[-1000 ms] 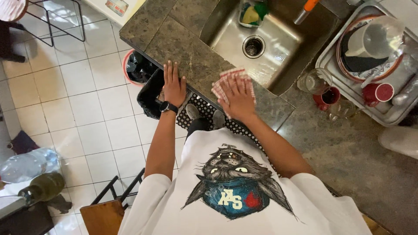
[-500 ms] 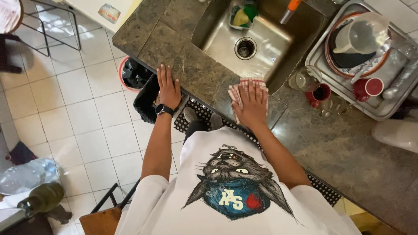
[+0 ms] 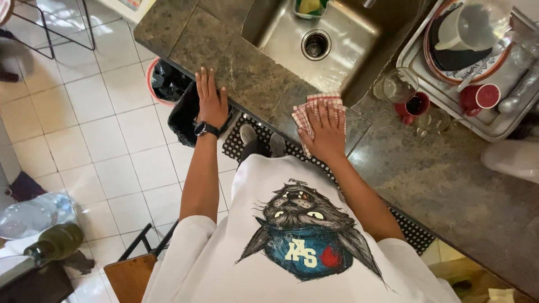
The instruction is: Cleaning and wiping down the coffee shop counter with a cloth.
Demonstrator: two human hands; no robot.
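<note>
My right hand [image 3: 323,132] lies flat, fingers spread, pressing a red-and-white checked cloth [image 3: 306,106] onto the dark stone counter [image 3: 252,78], just in front of the steel sink [image 3: 342,39]. My left hand [image 3: 210,104], with a black watch on its wrist, rests palm down on the counter's front edge and holds nothing. Below that hand stands a black bin [image 3: 185,115].
A dish tray [image 3: 443,98] at the right holds a plate, a clear jug [image 3: 477,22] and a red cup [image 3: 480,96]. A glass [image 3: 398,84] and a red mug [image 3: 415,105] stand beside the sink. A red-rimmed bin [image 3: 165,78], a dotted floor mat [image 3: 241,143] and a wooden chair [image 3: 132,275] are below.
My right hand slid the cloth to the right along the counter and slightly toward me. The left hand stayed on the counter edge. The view shifted closer.
</note>
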